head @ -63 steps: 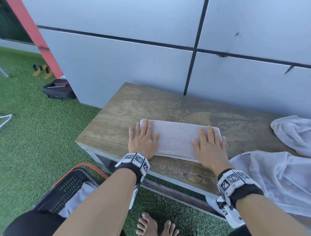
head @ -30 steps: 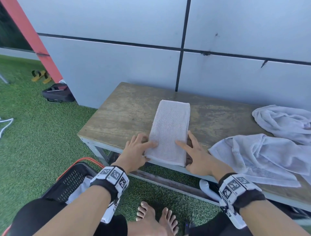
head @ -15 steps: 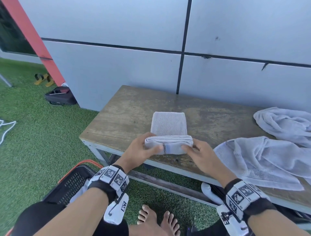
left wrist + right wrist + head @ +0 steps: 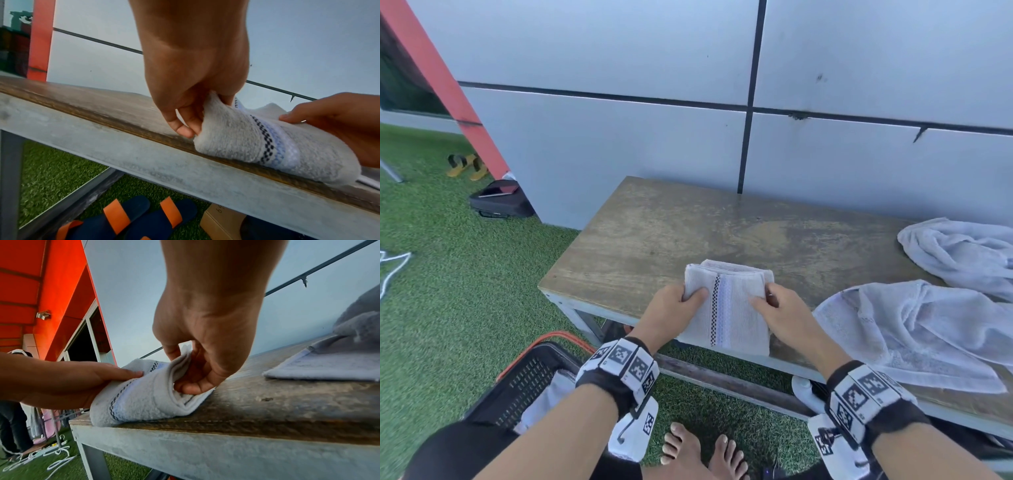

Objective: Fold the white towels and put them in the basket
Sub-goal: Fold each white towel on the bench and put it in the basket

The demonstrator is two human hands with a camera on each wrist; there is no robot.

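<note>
A folded white towel (image 4: 727, 308) with a dark checked stripe lies at the front edge of the wooden bench (image 4: 654, 240). My left hand (image 4: 674, 305) pinches its left edge, thumb on top and fingers under. My right hand (image 4: 777, 308) pinches its right edge the same way. In the left wrist view the towel (image 4: 257, 138) overhangs the bench edge, gripped by my left hand (image 4: 191, 116). In the right wrist view my right hand (image 4: 193, 369) holds the towel (image 4: 144, 394) by its layered fold. The black basket (image 4: 524, 387) stands on the grass at lower left, white cloth inside.
Two unfolded white towels (image 4: 914, 329) (image 4: 962, 253) lie on the bench's right part. A grey panelled wall (image 4: 688, 137) backs the bench. Sandals (image 4: 127, 216) and a box sit under it. A black bag (image 4: 500, 198) lies on the grass at left.
The long towel was turned lengthwise, then its near end was lifted and folded over. It is now a shorter stack with the striped end on top, both hands still pinching its sides.
</note>
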